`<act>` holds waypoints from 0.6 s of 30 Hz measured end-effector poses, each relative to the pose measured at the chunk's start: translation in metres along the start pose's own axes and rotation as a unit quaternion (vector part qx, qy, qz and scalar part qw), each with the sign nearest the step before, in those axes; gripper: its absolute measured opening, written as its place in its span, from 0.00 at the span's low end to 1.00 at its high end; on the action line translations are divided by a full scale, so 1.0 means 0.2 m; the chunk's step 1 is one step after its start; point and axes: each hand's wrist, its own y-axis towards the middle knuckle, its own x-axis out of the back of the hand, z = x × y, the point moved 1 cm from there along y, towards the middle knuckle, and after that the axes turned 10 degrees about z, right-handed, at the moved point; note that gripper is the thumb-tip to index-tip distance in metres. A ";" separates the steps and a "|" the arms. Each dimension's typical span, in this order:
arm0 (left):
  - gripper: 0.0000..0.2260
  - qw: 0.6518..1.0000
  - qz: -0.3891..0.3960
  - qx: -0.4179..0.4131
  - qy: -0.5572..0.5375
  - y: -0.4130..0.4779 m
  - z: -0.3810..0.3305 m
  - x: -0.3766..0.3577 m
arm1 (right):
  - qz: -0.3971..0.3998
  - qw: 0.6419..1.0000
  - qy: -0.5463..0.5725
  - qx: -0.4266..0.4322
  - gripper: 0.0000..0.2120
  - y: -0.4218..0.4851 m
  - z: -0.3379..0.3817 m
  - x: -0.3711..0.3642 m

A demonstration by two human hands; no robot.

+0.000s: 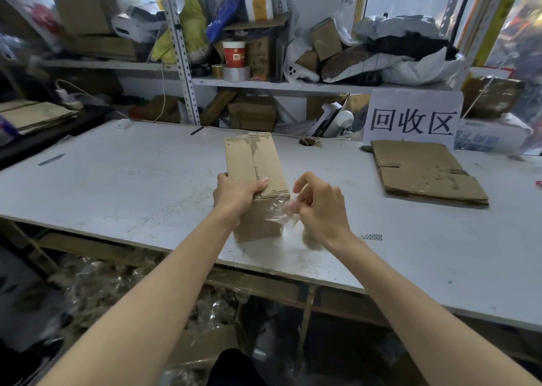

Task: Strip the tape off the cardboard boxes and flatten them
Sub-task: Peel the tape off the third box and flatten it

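My right hand pinches a crumpled strip of clear tape clinging to the near face of the box, while my left hand grips its top, thumb across the flaps; I'd pull low and steady so the strip stays whole. The box stands near the front edge of the table, with bare tabletop to its left and flattened cardboard well apart at far right.

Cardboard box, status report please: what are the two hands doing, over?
Left hand grips the box top, holding it on the table. Right hand pinches crumpled clear tape at the box's near end. Flattened cardboard lies apart, right; nothing blocking.
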 end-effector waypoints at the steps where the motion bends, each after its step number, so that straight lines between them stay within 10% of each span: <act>1: 0.32 1.000 -0.010 0.009 0.001 0.00 0.00 0.01 | 0.003 1.000 -0.008 0.003 0.14 0.00 0.00 0.00; 7: 0.38 0.997 0.036 0.065 -0.014 0.03 -0.03 0.04 | 0.049 0.993 -0.089 -0.056 0.02 0.01 -0.04 0.01; 18: 0.52 0.981 0.172 -0.076 0.049 -0.02 0.04 0.10 | -0.042 0.991 -0.101 -0.083 0.15 0.03 -0.08 -0.01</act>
